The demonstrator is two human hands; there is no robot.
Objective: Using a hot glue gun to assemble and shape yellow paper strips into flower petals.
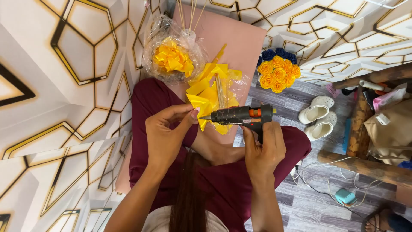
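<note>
Gripping black glue gun (pixel 240 116) in right hand (pixel 262 150), fist closed round handle, nozzle aimed left at left hand (pixel 165 133). Left fingers pinched shut on small yellow ribbon piece (pixel 201 123), held right at nozzle tip, probably so glue lands on it. Folded yellow ribbon pile (pixel 212 96) on pink sheet (pixel 240 43) just beyond. Rose ball (pixel 278 71) far right on floor, well apart.

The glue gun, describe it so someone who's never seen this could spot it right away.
Start at the pink mat and come down to the person's right hand. It grips the glue gun: black, orange-triggered, nozzle pointing left at yellow ribbon, unlike the yellow pieces around.
</note>
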